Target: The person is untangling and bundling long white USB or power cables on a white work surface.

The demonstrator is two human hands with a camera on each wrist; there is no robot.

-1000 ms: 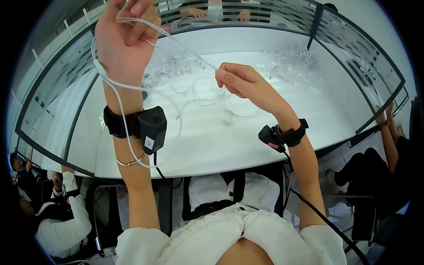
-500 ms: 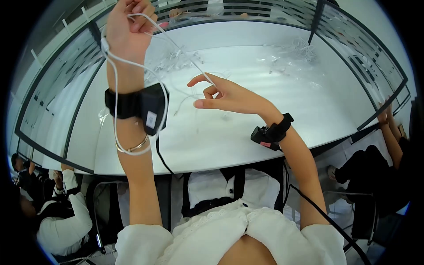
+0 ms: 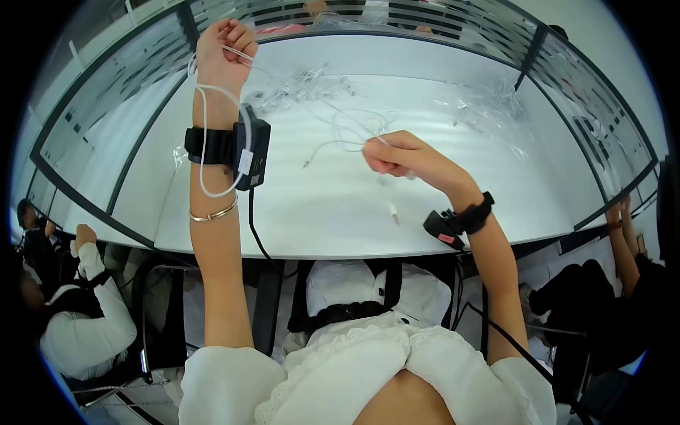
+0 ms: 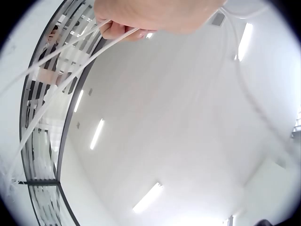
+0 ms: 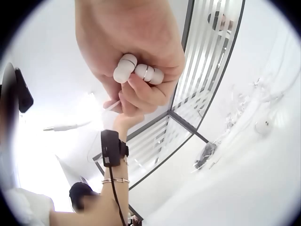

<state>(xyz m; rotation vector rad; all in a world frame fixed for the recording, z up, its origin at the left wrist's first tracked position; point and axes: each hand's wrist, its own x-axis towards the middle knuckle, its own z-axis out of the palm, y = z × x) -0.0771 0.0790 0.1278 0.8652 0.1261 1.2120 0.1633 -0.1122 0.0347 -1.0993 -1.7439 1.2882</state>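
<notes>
The left hand (image 3: 225, 60) is raised at the upper left of the head view, fingers curled round a white cable (image 3: 248, 134) that loops down over the wrist. Strands run from it to the right hand (image 3: 407, 159), which is held over the table. In the right wrist view, the right hand (image 5: 136, 56) has white earbuds (image 5: 126, 68) within its curled fingers. Two strands (image 4: 70, 75) stretch away from the left hand (image 4: 155, 14) in the left wrist view. A thin white plug end (image 3: 394, 212) shows below the right hand.
On the white table (image 3: 319, 227), tangled white cables (image 3: 304, 85) lie at the back left, with clear plastic bags and cables (image 3: 496, 106) at the back right. Glass partitions (image 3: 595, 120) surround the table. Other people sit at both sides.
The left hand has come lower and slightly right. The right hand, with fingers spread half a second ago, has curled them again and moved right. The cable loop hangs shorter along the left forearm.
</notes>
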